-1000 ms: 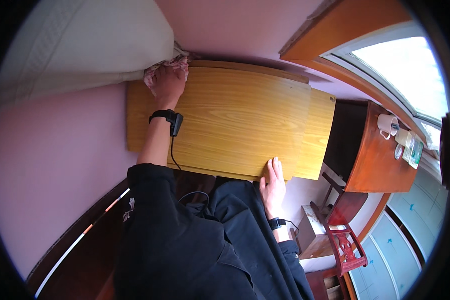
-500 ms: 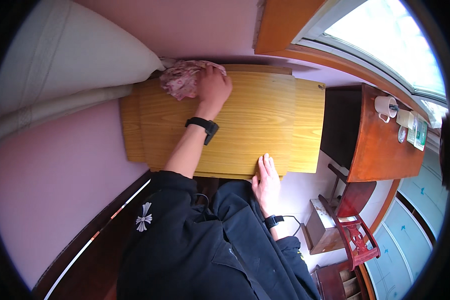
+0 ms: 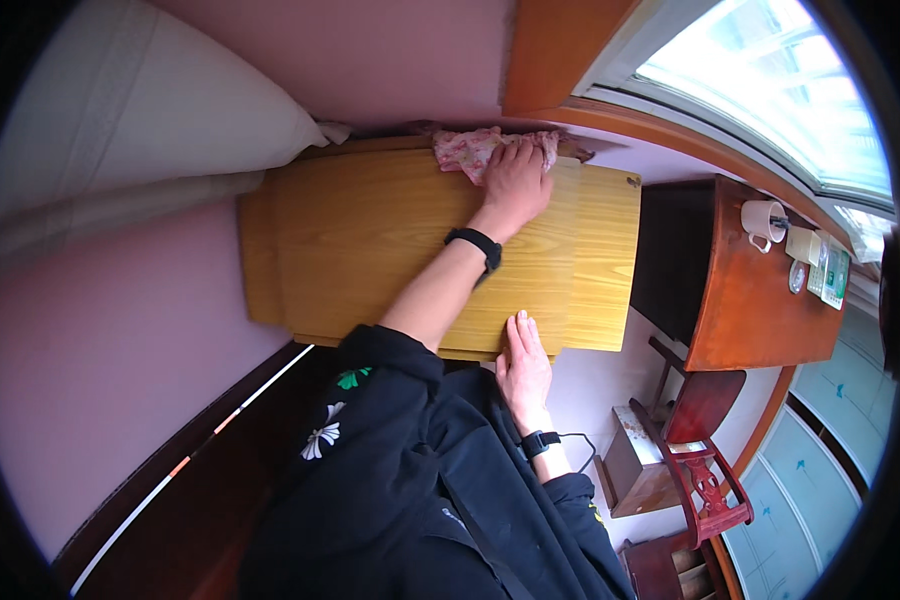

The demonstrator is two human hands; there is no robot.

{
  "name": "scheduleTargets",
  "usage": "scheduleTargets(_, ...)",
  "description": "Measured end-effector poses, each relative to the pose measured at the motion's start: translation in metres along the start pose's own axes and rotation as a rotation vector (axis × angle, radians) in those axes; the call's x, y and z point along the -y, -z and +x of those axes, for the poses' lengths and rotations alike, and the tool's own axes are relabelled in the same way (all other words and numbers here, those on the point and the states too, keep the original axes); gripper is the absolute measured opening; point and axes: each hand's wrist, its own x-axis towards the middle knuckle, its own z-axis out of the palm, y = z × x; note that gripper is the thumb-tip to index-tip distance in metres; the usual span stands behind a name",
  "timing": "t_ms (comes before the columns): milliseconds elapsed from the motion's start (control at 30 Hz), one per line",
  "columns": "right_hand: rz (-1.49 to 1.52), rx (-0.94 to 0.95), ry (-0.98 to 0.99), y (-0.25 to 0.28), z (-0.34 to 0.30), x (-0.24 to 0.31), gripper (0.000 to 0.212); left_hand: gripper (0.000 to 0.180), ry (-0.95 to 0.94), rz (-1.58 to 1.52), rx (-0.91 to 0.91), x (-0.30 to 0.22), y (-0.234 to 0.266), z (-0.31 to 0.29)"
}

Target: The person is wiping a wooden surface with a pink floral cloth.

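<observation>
A pink patterned cloth lies at the far edge of a yellow wood-grain tabletop. My left hand presses down on it, fingers bent over the fabric, part of which the hand hides. At the table's near edge, right of the middle, my right hand rests with its fingers stretched out on the wood and nothing in it. Both wrists wear dark bands.
A pale curtain hangs over the left far corner, beside a pink wall. To the right stands a reddish-brown desk carrying a white mug and small items. Below it are a red wooden chair and a box.
My left hand has slid the cloth rightward along the far edge, and the cloth is now more spread out. My right hand stays on the near edge, almost where it was.
</observation>
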Motion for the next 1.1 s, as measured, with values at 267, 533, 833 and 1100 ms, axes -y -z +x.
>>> scheduleTargets(267, -0.001, -0.024, -0.014, -0.005, -0.002, 0.0, 0.063, 0.032, 0.019, 0.066, 0.011, 0.089, 0.056, -0.034)
scheduleTargets(533, 0.036, -0.052, -0.071, -0.006, 0.0, 0.001, 0.061, 0.031, 0.172, 0.226, -0.065, 0.127, 0.066, -0.043)
scheduleTargets(833, 0.045, -0.077, -0.034, -0.003, -0.003, -0.005, 0.059, 0.035, 0.097, 0.118, -0.08, 0.041, 0.012, -0.008)
scheduleTargets(1100, 0.037, -0.067, -0.019, -0.007, -0.002, -0.005, 0.06, 0.033, 0.089, -0.15, 0.156, -0.078, -0.025, 0.034)
